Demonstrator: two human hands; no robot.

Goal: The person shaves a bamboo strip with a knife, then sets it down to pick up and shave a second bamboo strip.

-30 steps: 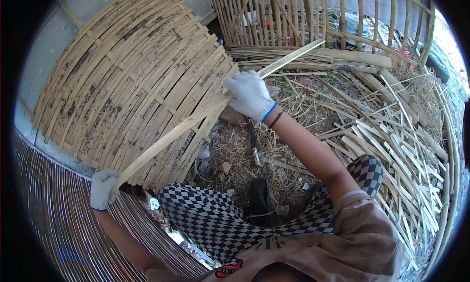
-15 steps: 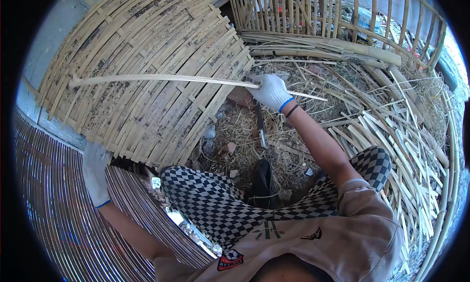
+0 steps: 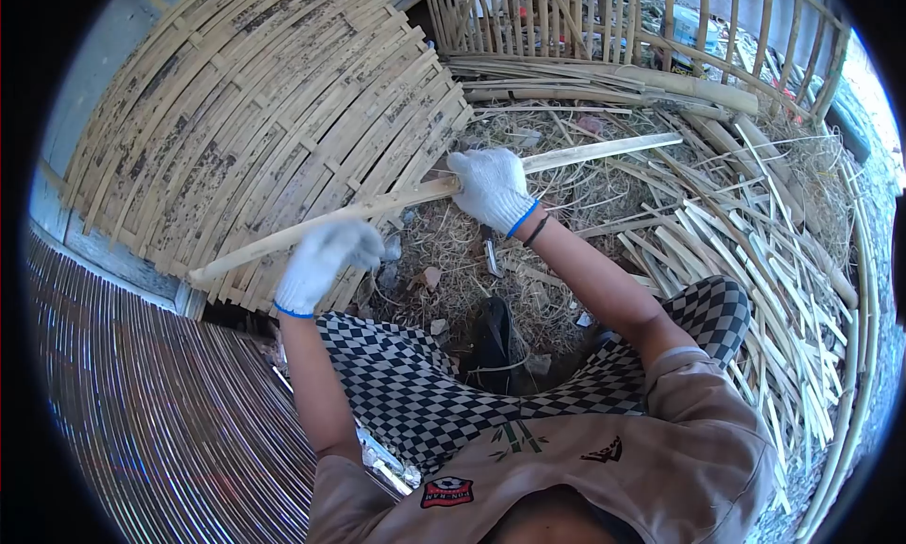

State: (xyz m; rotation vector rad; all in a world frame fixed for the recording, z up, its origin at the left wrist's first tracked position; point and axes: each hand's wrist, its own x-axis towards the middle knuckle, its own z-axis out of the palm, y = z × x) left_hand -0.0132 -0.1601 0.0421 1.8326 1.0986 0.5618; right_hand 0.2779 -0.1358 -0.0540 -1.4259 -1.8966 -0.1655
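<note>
Your right hand (image 3: 493, 187), in a white knitted glove with a blue cuff, has its fingers closed around a long, flat, pale-yellow bamboo strip (image 3: 604, 152). The strip passes through that grip somewhat right of its own middle, so the longer stretch lies to your left and the shorter one to your right. It slopes across your view: the left end is low, over the lower edge of the big tan panel of woven bamboo slats (image 3: 236, 119), and the right end is higher, above the straw-littered ground (image 3: 604, 190).

Your left hand (image 3: 326, 261), in a matching white glove, is just beside the longer stretch of the strip, on the side nearer your body. It is blurred, so you cannot tell from this view whether its fingers are spread or pressed together, nor whether they touch the strip.

Below your right grip, a slim tool with a shiny metal part (image 3: 492, 253) lies on the ground, apart from the glove. To your right, past your forearm, is a loose heap of narrow, pale split-bamboo strips (image 3: 746, 289). Under your left forearm spreads a dark mat of thin, closely set rods (image 3: 170, 393), next to your black-and-grey checked trousers (image 3: 406, 365).
</note>
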